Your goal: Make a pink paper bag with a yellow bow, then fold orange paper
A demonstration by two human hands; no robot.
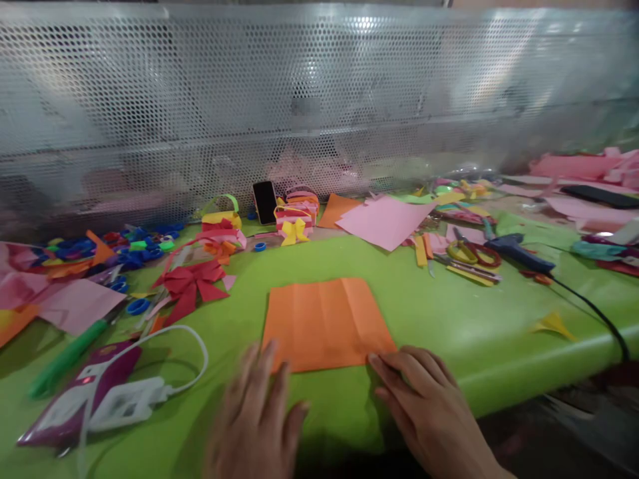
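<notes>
A creased sheet of orange paper (324, 322) lies on the green table in front of me, with folds running from its far edge towards me. My left hand (257, 412) is over the paper's near left corner, slightly blurred, its fingers spread and holding nothing. At the near right corner, my right hand (424, 399) has its fingertips closed on the paper's edge; the thumb is just below that edge.
On the left are a white cable with a plug (130, 402), a green-handled tool (70, 359) and a red paper bow (192, 283). Pink paper (387, 219), scissors (472, 253) and a blue glue gun (519, 251) lie right. A perforated metal panel (319, 80) stands behind.
</notes>
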